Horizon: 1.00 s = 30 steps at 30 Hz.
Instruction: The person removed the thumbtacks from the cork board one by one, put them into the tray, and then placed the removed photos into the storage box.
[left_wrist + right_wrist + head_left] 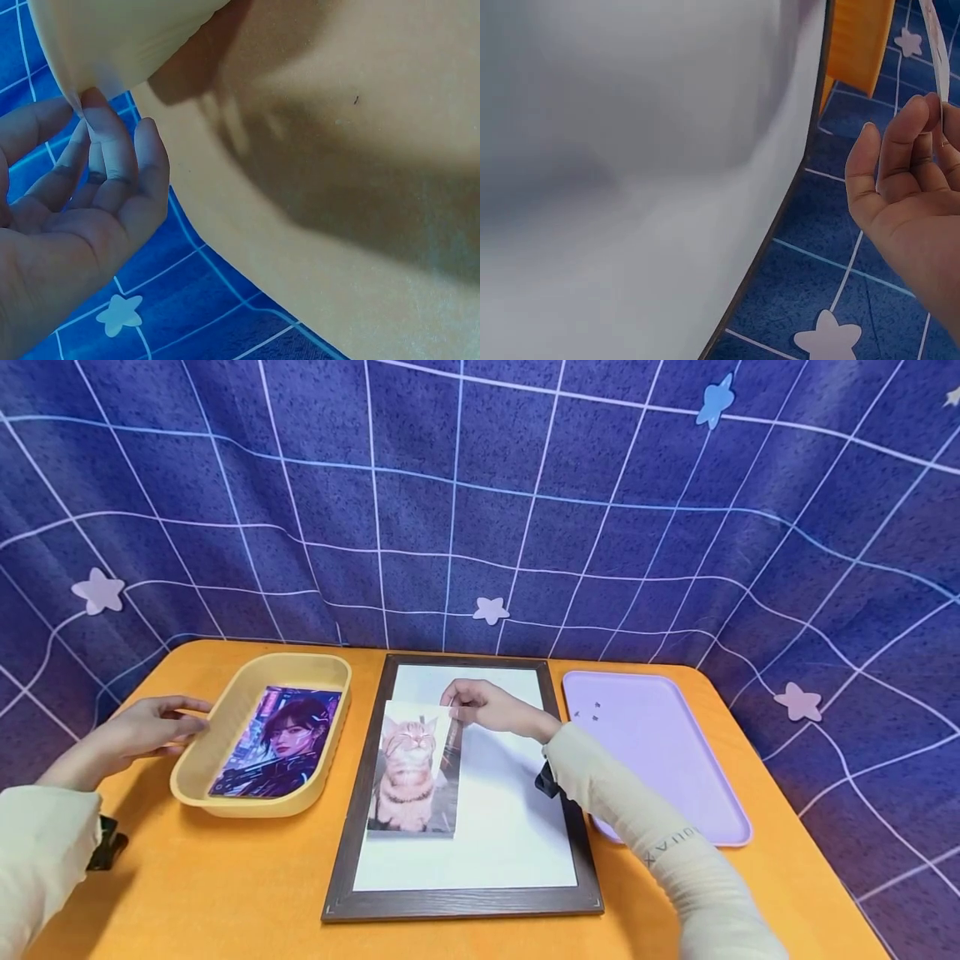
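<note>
My right hand (491, 706) pinches the upper right corner of a cat photo card (412, 777) over the left part of a dark-framed white board (517, 827). In the right wrist view the card (937, 52) shows edge-on between thumb and fingertips of that hand (915, 172). At the left, my left hand (157, 727) pinches the rim of a yellow tray (247, 806); the left wrist view shows thumb and forefinger on the rim (127, 45). Inside the yellow tray lies a purple picture card (281, 743) of an armed figure.
A lilac tray (660, 735) with several tiny dark pieces (596, 706) near its upper left stands right of the board. Everything rests on an orange table (225, 885). A blue gridded curtain (420, 510) with stars hangs behind and at both sides.
</note>
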{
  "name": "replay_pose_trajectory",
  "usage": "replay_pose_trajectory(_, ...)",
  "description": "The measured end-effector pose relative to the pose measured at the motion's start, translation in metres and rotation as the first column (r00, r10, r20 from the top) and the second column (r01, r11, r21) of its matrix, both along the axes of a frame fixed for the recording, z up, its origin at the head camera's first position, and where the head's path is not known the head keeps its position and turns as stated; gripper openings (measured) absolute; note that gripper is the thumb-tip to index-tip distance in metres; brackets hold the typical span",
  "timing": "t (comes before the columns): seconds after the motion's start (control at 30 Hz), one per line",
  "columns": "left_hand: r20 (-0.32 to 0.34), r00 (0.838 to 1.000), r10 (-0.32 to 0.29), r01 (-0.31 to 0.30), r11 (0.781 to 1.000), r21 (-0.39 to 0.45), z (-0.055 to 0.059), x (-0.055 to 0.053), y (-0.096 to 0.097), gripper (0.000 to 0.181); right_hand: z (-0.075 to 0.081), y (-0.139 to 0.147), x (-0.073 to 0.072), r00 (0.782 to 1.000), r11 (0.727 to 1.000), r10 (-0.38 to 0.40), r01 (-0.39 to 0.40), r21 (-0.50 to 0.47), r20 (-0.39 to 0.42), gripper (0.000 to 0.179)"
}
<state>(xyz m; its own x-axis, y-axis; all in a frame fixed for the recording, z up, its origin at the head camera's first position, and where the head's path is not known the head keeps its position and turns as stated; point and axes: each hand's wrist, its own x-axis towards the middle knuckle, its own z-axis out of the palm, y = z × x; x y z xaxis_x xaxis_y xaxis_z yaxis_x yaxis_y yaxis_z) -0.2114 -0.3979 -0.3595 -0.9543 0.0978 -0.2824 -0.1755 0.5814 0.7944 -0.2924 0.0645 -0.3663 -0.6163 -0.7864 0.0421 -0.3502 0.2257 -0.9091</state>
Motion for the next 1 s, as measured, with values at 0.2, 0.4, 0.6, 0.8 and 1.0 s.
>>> replay_pose_trajectory(0.2,0.016,1.000,-0.007,0.007,1.000,-0.020,0.001,-0.002,0.001,0.014,0.007,-0.004,-0.007,0.999,0.999,-0.036,0.036,-0.013,-0.002,0.014)
replay_pose_trajectory(0.4,0.017,1.000,-0.006,0.006,1.000,-0.004,-0.001,-0.003,0.001,0.015,0.017,-0.015,-0.013,0.997,0.997,-0.081,0.081,-0.007,0.018,0.015)
replay_pose_trajectory(0.6,0.024,1.000,-0.003,0.002,1.000,0.022,-0.002,-0.004,0.001,0.016,0.023,-0.030,-0.022,0.993,0.992,-0.110,0.112,-0.053,0.047,0.015)
replay_pose_trajectory(0.8,0.034,0.999,-0.002,0.001,1.000,0.029,-0.004,-0.005,0.001,0.017,0.026,-0.051,-0.028,0.987,0.985,-0.138,0.146,-0.092,0.084,0.013)
replay_pose_trajectory(1.0,0.036,0.999,0.002,-0.004,0.999,0.045,-0.004,-0.005,0.001,0.020,0.036,-0.074,-0.026,0.980,0.981,-0.164,0.174,-0.081,0.116,0.015)
